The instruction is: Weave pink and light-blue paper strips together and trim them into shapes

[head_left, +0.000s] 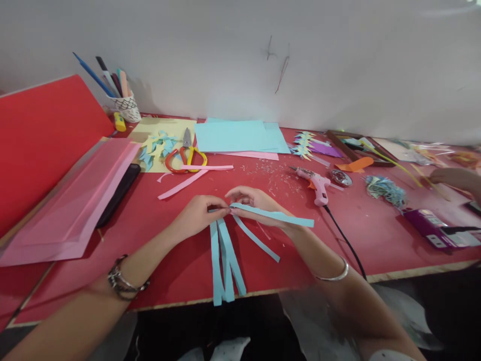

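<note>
Blue strips (215, 260): about five, overlapping, count unsure; upper ends at hands, hanging bunch reaching front edge of table (180, 281). Left hand (197, 211): grip pinched on strip ends. Right hand (259, 200): fingers curled near left fingertips, cannot tell whether grip holds anything; one strip crosses in front. Behind hands: two long pink strips (214, 168), one pair scissors (187, 138). Right: one glue gun (315, 181); bare red gap before right hand. Left: wider red gap to pink sheets (75, 200).
</note>
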Available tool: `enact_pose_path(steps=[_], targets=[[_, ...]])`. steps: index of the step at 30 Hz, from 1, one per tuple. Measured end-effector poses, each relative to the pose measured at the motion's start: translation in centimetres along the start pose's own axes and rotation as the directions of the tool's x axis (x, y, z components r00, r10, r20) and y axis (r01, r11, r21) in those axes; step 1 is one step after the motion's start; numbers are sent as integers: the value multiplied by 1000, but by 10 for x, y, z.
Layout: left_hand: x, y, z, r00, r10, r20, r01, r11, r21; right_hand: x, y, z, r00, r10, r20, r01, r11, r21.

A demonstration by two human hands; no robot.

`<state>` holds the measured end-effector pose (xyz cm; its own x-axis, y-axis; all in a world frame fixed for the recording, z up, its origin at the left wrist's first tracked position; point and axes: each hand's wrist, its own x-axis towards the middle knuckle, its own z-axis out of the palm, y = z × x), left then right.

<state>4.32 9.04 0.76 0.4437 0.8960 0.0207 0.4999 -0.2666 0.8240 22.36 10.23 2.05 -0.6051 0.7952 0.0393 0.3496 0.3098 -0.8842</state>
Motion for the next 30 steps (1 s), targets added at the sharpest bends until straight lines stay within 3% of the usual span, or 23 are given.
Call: enact_pose_path(steps=[8, 21, 30], targets=[[0, -2, 0, 1000, -25, -3, 25, 1000, 14, 4, -2, 2, 988, 152, -41, -148, 986, 77], [0, 0, -1, 999, -35, 1, 35, 999, -32, 4, -1, 3, 996, 84, -25, -79, 982, 170], [0, 0, -5, 998, -49, 44, 53, 994, -97, -7, -7, -26, 963, 201, 182, -202, 979, -11]])
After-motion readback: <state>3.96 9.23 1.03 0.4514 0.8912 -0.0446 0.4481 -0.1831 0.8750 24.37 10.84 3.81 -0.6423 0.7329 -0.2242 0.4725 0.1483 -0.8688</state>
